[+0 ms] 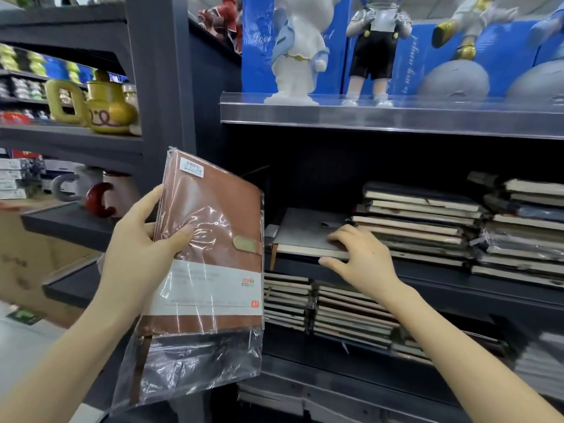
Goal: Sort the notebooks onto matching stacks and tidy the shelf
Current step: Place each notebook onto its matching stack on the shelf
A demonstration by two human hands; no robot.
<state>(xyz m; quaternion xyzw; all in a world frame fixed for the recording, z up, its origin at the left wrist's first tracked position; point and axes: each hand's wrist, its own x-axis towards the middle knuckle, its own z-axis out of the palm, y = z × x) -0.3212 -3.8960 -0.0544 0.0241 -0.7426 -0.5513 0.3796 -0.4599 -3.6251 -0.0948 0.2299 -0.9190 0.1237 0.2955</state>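
The left hand [143, 239] gripped a wrapped brown notebook [210, 254] upright, while the right hand [357, 257], fingers spread open, rested on a grey notebook [308, 233] on the shelf [427, 279].

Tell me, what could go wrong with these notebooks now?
1. The brown notebook sits in loose, shiny plastic wrap, and only the left hand grips it, so it might slip out.
2. The right hand rests on the grey notebook, right beside an uneven stack; a bump might topple it.
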